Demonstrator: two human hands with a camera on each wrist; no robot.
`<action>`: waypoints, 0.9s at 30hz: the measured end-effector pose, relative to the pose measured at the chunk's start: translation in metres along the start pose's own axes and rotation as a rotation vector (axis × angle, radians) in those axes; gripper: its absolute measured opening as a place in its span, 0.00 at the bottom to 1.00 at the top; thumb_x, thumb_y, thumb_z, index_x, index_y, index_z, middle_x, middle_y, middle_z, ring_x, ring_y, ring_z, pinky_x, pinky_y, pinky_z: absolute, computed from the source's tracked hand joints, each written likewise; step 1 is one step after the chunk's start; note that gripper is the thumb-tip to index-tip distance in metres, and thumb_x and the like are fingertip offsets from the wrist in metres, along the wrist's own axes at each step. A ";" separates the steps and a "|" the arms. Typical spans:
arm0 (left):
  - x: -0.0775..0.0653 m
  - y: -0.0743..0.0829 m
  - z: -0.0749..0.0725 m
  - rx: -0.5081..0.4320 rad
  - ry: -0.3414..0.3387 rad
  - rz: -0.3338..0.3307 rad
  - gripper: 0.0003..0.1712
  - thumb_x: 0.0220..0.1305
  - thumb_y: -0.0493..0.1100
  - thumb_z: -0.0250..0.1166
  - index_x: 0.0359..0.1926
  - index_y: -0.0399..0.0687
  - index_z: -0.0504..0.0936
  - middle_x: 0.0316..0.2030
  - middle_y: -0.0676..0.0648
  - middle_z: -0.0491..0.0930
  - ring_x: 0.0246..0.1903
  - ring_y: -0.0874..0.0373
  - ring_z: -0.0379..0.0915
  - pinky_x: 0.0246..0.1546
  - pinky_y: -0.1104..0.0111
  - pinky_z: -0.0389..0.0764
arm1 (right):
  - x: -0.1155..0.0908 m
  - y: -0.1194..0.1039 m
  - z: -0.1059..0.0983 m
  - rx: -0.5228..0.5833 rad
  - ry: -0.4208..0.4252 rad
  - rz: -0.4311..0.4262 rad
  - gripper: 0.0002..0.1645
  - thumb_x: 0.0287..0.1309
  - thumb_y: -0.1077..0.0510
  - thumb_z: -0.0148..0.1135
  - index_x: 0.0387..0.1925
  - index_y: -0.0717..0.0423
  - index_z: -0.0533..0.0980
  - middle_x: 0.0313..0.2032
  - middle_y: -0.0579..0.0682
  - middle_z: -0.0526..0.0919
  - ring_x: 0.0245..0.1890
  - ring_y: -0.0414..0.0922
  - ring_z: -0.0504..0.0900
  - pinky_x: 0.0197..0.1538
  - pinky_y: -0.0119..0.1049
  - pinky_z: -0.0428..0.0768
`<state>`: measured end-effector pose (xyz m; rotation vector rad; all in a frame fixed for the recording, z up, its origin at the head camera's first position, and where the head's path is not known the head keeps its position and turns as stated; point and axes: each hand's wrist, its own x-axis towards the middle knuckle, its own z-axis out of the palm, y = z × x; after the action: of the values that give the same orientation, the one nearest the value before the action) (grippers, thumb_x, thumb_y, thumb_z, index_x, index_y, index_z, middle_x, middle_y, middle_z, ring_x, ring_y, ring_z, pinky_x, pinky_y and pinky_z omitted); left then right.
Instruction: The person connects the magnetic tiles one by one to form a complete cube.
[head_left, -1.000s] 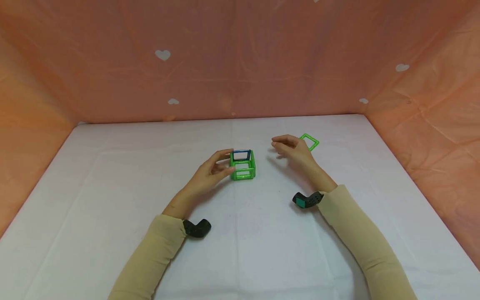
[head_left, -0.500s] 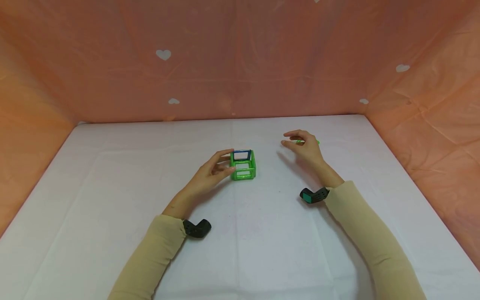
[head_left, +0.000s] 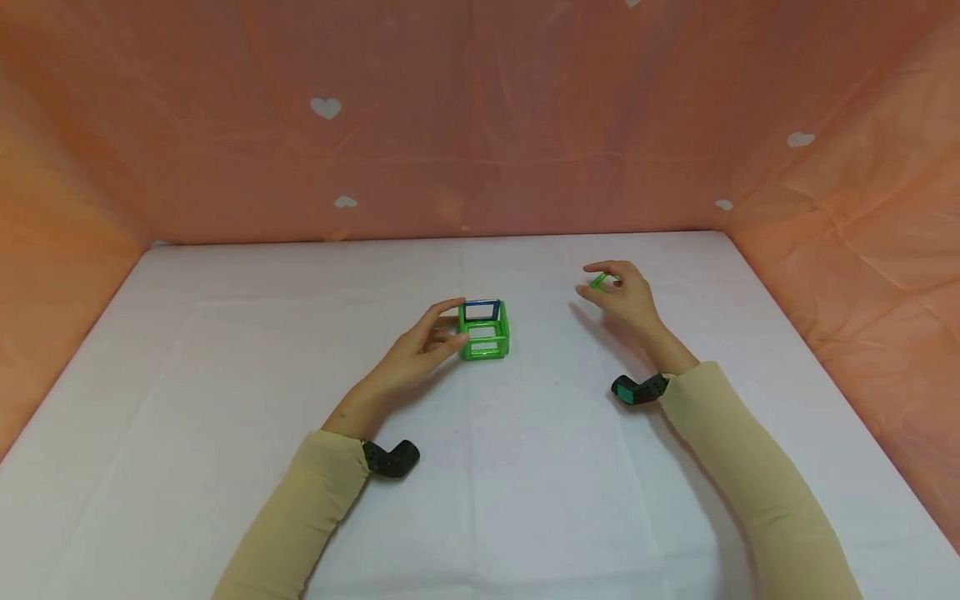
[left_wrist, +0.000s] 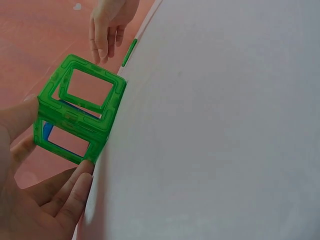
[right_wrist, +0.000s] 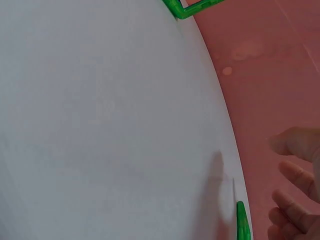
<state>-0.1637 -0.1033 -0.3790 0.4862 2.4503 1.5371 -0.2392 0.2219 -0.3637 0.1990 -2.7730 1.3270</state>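
My left hand [head_left: 411, 350] grips the left side of a small box of square magnetic tiles [head_left: 487, 356], thumb in front and fingers behind. The box has green frames and one blue tile [head_left: 498, 311] at its back. In the left wrist view the green frames [left_wrist: 70, 119] show open middles, with thumb and fingertips at their edges. My right hand [head_left: 630, 296] hovers over a loose green square tile [head_left: 597, 281], which lies flat on the table. In the right wrist view the loose tile [right_wrist: 243, 224] is apart from the loosely bent fingers [right_wrist: 295, 175].
A white cloth covers the table [head_left: 540, 483]. Orange sheeting [head_left: 480, 125] with pale hearts rises behind it and at both sides. Each wrist wears a black device, such as the left camera [head_left: 392, 458].
My right hand has moved right, away from the box, and come over the loose green tile. The left hand and the box stay in place.
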 end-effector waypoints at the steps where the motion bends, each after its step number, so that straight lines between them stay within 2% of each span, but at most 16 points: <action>1: 0.000 0.000 0.000 0.002 -0.001 -0.003 0.32 0.70 0.48 0.57 0.71 0.61 0.56 0.64 0.38 0.69 0.56 0.44 0.74 0.60 0.49 0.69 | 0.000 0.001 -0.001 -0.008 0.002 0.004 0.27 0.57 0.56 0.66 0.57 0.63 0.74 0.62 0.64 0.67 0.64 0.58 0.64 0.66 0.53 0.63; 11: 0.000 0.000 0.000 0.002 -0.002 -0.015 0.32 0.71 0.48 0.56 0.71 0.61 0.56 0.63 0.40 0.70 0.56 0.45 0.74 0.60 0.50 0.68 | 0.001 0.004 -0.008 -0.089 0.020 0.073 0.35 0.55 0.55 0.67 0.62 0.65 0.69 0.64 0.66 0.68 0.67 0.61 0.60 0.69 0.54 0.57; 16: 0.000 0.000 0.000 0.004 0.000 -0.017 0.31 0.71 0.48 0.56 0.71 0.62 0.56 0.63 0.40 0.70 0.56 0.45 0.74 0.61 0.50 0.68 | -0.001 0.004 -0.011 -0.096 0.011 0.141 0.36 0.56 0.56 0.65 0.65 0.64 0.66 0.66 0.66 0.65 0.69 0.62 0.57 0.70 0.55 0.55; 21: 0.000 -0.001 0.000 -0.001 -0.003 -0.004 0.32 0.71 0.47 0.56 0.72 0.60 0.55 0.63 0.39 0.70 0.56 0.45 0.74 0.60 0.49 0.68 | -0.001 0.005 -0.012 -0.092 0.025 0.172 0.37 0.57 0.57 0.65 0.66 0.63 0.65 0.66 0.66 0.65 0.68 0.62 0.57 0.69 0.55 0.56; 27: 0.001 -0.001 0.001 -0.005 -0.006 -0.011 0.33 0.71 0.48 0.56 0.72 0.59 0.55 0.63 0.39 0.70 0.56 0.45 0.74 0.60 0.50 0.69 | 0.001 0.010 -0.014 -0.160 0.019 0.198 0.38 0.57 0.56 0.64 0.66 0.66 0.64 0.64 0.68 0.67 0.64 0.63 0.63 0.65 0.54 0.62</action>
<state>-0.1640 -0.1025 -0.3809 0.4741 2.4402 1.5349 -0.2412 0.2386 -0.3626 -0.0973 -2.9285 1.1258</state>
